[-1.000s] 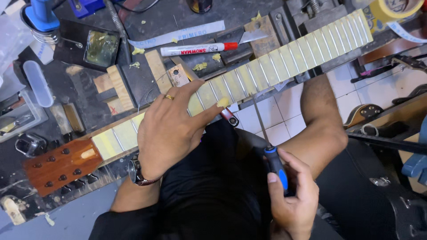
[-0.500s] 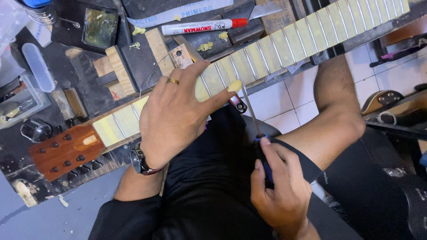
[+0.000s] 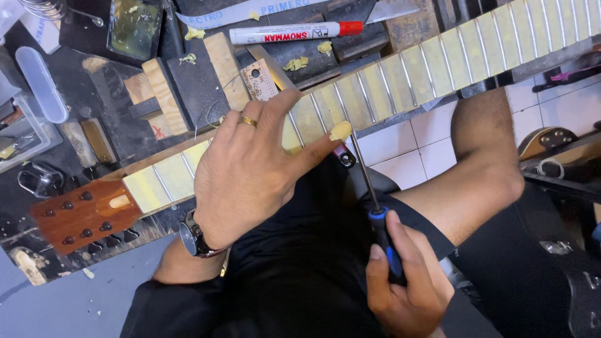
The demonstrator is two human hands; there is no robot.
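A guitar neck (image 3: 400, 78) with metal frets and yellow tape between them lies slanted across a cluttered bench; its brown headstock (image 3: 81, 213) is at the lower left. My left hand (image 3: 250, 169), wearing a gold ring and a wristwatch, presses flat on the fretboard, with a scrap of yellow tape stuck on the thumb tip. My right hand (image 3: 404, 285) grips a screwdriver (image 3: 375, 206) with a blue and black handle. Its thin shaft points up, the tip right beside the left thumb at the neck's near edge.
A white marker with a red cap (image 3: 294, 31), wooden blocks (image 3: 166, 94), a small ruler piece (image 3: 260, 78) and yellow tape scraps lie behind the neck. A clear plastic box (image 3: 25, 119) sits at the left. My bare knee (image 3: 488, 163) and white floor tiles are at the right.
My right hand has brought the screwdriver up from my lap, so its tip now reaches the neck's edge by my left thumb. My left hand stays pressed on the fretboard.
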